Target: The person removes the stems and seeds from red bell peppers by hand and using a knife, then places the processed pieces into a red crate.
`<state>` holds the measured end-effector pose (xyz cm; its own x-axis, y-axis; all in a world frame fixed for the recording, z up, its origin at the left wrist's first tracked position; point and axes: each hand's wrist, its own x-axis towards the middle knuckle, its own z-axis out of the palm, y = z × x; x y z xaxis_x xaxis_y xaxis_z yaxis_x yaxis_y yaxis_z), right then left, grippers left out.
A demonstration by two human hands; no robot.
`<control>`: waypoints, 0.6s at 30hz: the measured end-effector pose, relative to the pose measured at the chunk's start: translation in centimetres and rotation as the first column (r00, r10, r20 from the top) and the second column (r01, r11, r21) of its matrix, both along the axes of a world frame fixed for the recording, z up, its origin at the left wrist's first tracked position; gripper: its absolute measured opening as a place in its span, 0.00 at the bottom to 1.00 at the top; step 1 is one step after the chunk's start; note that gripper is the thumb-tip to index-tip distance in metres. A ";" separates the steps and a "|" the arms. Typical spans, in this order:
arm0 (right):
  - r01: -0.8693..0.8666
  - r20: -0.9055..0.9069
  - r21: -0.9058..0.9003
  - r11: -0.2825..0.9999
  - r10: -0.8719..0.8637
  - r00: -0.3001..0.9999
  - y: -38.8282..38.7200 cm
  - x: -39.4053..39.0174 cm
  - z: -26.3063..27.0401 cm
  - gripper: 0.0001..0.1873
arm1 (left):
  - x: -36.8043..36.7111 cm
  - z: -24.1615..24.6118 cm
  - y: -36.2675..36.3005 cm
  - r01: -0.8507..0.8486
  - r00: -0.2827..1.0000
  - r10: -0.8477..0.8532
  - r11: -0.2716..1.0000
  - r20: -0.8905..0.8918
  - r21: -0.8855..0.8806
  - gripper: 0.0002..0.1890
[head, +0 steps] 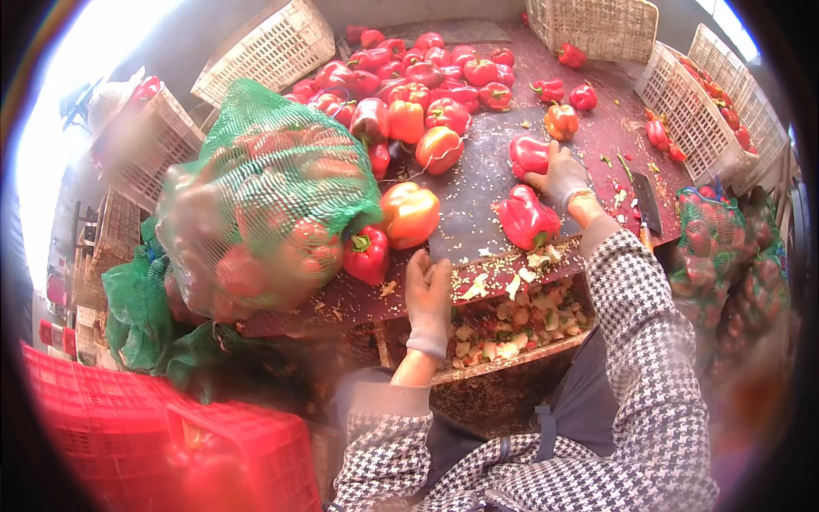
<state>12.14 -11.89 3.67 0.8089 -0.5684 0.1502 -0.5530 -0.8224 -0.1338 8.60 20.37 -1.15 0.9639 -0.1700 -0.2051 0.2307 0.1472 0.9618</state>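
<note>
My right hand point(563, 176), in a worn work glove, has its thumb and fingers around the near right side of a red bell pepper point(530, 155) on the dark board point(477, 160). Just nearer me lies another red bell pepper point(528, 217). My left hand point(427, 281), also gloved, is over the table's front edge with bent fingers and nothing seen in it. Beyond it are an orange-yellow pepper point(409, 214) and a small red one point(367, 255). A green mesh sack point(269, 211) full of peppers stands at the left. Many peppers point(425, 73) are heaped at the back.
A cleaver point(646, 201) lies on the red table point(608, 147), right of my right hand. Plastic crates point(697, 115) stand at the back and right. Filled mesh sacks point(710, 237) are at the right. Below the front edge is a tray of scraps point(512, 326); red crates point(249, 441) stand lower left.
</note>
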 end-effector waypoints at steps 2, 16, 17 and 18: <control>-0.036 -0.123 -0.049 0.998 0.030 0.992 0.7 0.2 2.0 0.43 | 0.9 0.3 0.0 -0.103 0.994 0.099 0.990 0.041 0.094 0.35; -0.669 0.344 0.543 0.507 0.593 0.728 16.1 5.9 -1.7 0.45 | 4.5 -1.9 -0.3 -0.122 0.993 0.119 0.970 -0.028 -0.209 0.35; -0.658 0.360 0.497 0.566 0.556 0.749 16.0 4.9 -1.2 0.44 | 4.5 -2.0 -0.2 -0.097 0.995 0.096 0.952 -0.016 -0.289 0.35; -0.638 0.375 0.443 0.630 0.516 0.770 15.5 3.4 -0.5 0.43 | 4.9 -2.8 -0.5 -0.028 0.998 0.043 0.969 0.055 -0.244 0.38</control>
